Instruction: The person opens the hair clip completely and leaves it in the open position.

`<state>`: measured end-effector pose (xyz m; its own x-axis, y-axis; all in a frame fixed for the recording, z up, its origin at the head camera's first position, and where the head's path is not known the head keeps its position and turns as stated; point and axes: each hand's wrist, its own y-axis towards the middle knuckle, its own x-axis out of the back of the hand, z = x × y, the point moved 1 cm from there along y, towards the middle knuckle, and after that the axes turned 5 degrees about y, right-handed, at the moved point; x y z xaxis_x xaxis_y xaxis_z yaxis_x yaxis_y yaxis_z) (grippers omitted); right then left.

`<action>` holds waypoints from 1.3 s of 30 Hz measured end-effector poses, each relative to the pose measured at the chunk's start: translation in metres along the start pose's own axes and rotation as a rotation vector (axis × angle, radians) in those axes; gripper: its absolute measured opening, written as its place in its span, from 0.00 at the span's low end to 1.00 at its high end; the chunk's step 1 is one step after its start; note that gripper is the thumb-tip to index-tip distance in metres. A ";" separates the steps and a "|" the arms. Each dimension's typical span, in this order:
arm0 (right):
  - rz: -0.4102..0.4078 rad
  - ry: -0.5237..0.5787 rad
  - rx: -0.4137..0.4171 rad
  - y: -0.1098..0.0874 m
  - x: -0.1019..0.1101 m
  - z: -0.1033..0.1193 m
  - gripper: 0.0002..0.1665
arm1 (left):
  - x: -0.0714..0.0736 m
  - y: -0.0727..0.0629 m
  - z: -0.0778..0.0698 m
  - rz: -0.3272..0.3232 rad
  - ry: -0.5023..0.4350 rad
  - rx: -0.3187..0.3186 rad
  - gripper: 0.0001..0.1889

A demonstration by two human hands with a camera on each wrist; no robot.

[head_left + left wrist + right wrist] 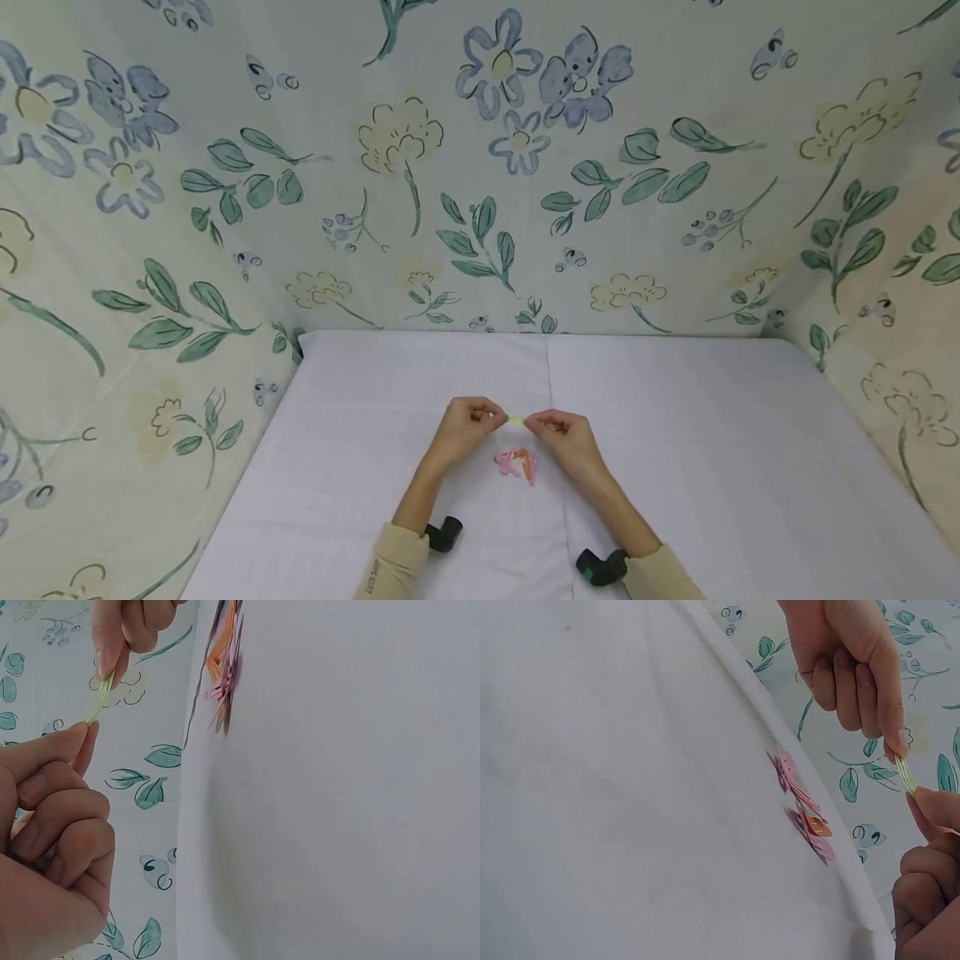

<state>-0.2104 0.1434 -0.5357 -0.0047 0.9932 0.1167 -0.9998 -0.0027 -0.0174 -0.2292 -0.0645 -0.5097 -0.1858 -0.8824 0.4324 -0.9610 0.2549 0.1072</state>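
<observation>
Between my two hands stretches a slim yellow-green hair clip (516, 421) with fine lines along its length. The left hand (467, 432) pinches one end between thumb and forefinger, its other fingers curled in. My right hand (572, 442) pinches the opposite end the same way. In the left wrist view the clip (100, 697) slants between the fingertips, and in the right wrist view the clip (905, 776) shows its middle, its ends hidden by the fingers. Nearer to me on the white cloth lies a small heap of pink and orange hair clips (534, 467).
A white cloth (675, 433) covers the table, with a fold line running down its middle. Floral fabric (480, 242) hangs at the back and both sides. Black devices (446, 534) sit at both wrists, beside the beige sleeves (401, 560).
</observation>
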 end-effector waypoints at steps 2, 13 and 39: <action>-0.002 0.000 0.010 0.001 0.001 0.000 0.12 | 0.000 0.001 0.000 -0.009 -0.014 -0.002 0.06; 0.020 -0.155 0.368 0.000 -0.001 0.002 0.11 | 0.002 0.001 -0.001 -0.056 -0.029 0.153 0.10; 0.044 -0.075 0.354 0.000 0.000 0.004 0.04 | 0.018 0.000 0.003 0.075 -0.059 0.061 0.08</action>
<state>-0.2102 0.1426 -0.5317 -0.0360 0.9799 0.1961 -0.9425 -0.0986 0.3194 -0.2334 -0.0816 -0.5048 -0.2678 -0.8839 0.3835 -0.9542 0.2984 0.0214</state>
